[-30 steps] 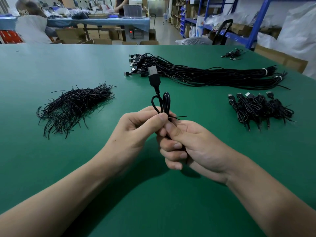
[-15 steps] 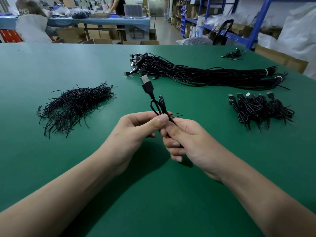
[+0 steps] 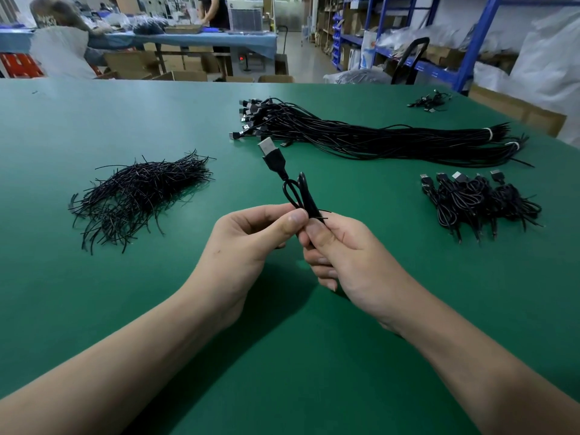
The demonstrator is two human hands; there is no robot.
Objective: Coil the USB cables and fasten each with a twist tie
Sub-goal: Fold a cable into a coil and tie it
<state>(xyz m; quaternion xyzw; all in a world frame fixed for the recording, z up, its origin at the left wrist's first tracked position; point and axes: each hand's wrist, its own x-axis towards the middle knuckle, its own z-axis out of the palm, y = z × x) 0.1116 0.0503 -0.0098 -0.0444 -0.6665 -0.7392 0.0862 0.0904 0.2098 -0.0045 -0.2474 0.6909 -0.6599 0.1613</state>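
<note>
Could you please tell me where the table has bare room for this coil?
Bare table lies beyond the tie pile at far left, and along the near edge, this side of the left hand and right hand. The right is crowded: finished coils sit close before the long bundle.

table (image 3: 94, 309): matt green mat, smooth | usb cable (image 3: 306, 196): glossy black plastic sheath | plug (image 3: 267, 146): bright metal shell | twist ties (image 3: 138, 196): thin black, faintly shiny | boxes (image 3: 185, 62): brown cardboard

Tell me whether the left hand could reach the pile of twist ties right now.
Probably yes, once freed: the left hand pinches the coiled cable, but only bare table lies between it and the pile of twist ties.
</note>
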